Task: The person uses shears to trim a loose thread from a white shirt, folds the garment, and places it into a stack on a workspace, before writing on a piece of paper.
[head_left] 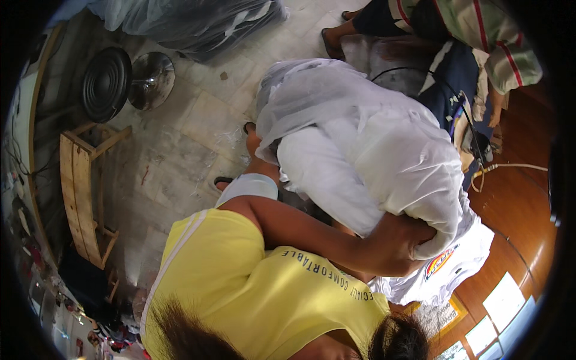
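Observation:
A large heap of white cloth (384, 138) spreads across the middle and toward the right, with a thin, sheer layer over its far end. My left hand (401, 245) reaches across my body, its fingers curled round a fold at the heap's near right end. Beneath that hand lies a white shirt (474, 246) with a small multicoloured printed patch, partly on the brown table (516, 207). My left arm and the cloth hide my right hand; a strip of skin shows under the left forearm, but no fingers.
At the far right, another person in a striped top (486, 36) sits by dark cloth, one hand low at the table's edge. A wooden bench (81, 192) and a black round stool (107, 84) stand left. A plastic-wrapped bundle (198, 24) lies far back. Papers (504, 300) rest near right.

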A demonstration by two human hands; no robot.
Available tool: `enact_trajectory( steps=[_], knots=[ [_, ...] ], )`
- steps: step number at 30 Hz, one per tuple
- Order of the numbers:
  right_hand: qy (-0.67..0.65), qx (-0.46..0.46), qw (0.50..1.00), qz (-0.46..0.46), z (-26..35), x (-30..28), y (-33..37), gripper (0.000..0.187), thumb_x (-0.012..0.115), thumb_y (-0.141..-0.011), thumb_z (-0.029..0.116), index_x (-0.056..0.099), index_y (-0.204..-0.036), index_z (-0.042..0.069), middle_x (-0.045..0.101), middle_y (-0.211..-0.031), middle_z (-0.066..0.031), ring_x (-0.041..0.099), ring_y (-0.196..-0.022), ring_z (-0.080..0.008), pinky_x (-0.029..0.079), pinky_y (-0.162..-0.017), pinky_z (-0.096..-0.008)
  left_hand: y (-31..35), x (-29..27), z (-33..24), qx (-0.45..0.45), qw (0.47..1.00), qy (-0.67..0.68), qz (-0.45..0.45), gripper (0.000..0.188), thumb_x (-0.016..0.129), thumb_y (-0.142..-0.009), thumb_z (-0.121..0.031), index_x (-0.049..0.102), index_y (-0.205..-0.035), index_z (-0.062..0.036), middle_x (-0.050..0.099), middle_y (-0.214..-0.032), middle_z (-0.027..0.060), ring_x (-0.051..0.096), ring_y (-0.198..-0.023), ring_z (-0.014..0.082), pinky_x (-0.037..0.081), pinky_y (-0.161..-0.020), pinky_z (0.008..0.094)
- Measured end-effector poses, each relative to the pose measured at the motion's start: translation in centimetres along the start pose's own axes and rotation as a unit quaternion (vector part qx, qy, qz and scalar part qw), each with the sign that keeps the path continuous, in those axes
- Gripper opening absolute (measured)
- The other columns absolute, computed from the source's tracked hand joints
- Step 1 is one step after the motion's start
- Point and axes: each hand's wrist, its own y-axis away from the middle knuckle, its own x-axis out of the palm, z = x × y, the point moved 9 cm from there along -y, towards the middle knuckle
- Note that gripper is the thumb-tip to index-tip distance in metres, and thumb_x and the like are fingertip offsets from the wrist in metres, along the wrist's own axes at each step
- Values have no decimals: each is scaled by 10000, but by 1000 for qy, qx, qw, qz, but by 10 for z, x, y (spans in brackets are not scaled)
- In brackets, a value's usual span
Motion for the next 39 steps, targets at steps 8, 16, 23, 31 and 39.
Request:
enact_trajectory(
  steps=[8, 16, 23, 31, 39],
  knots=[
    [-283, -57, 946, -147, -20, -60, 98, 572, 541, -816, 375, 411, -1290, 81, 430, -1313, -100, 377, -1235, -290, 271, -1020, -508, 106, 135, -69, -77, 902, 387, 176, 91, 555, -771, -34, 552, -859, -59, 583, -757, 86, 575, -706, 242, 436, -643, 339],
    [-469, -187, 816, -281, -18, -154, 205, 598, 516, -846, 418, 386, -1323, 83, 408, -1349, -103, 357, -1260, -294, 260, -1033, -522, 248, 269, -152, -211, 688, 553, 420, 164, 597, -781, -68, 569, -936, -23, 609, -844, 88, 596, -768, 217, 459, -701, 332],
    [-416, -153, 812, -381, -50, -307, 313, 525, 491, -872, 354, 436, -1269, 14, 448, -1308, -145, 432, -1193, -323, 325, -1002, -523, 273, 279, -110, -151, 788, 468, 372, 234, 638, -793, -104, 591, -994, 5, 631, -925, 82, 613, -829, 197, 478, -760, 323],
    [-157, 202, 884, -392, -253, -222, 385, 445, 513, -908, 292, 448, -1268, 40, 553, -1128, -33, 515, -1003, -123, 399, -872, -289, 297, 16, 198, -510, 819, -197, 176, 611, 719, -739, -363, 419, -1206, -107, 554, -1080, 54, 454, -879, 129, 373, -689, 287],
    [210, 255, 801, -499, -271, -196, 363, 673, 613, -788, 464, 405, -1274, 48, 508, -1174, -260, 505, -1077, -394, 420, -878, -428, 238, 88, 226, -445, 827, -199, 280, 904, 763, -687, -393, 224, -1353, -103, 433, -1220, 89, 424, -1096, 222, 354, -891, 409]
  ],
)
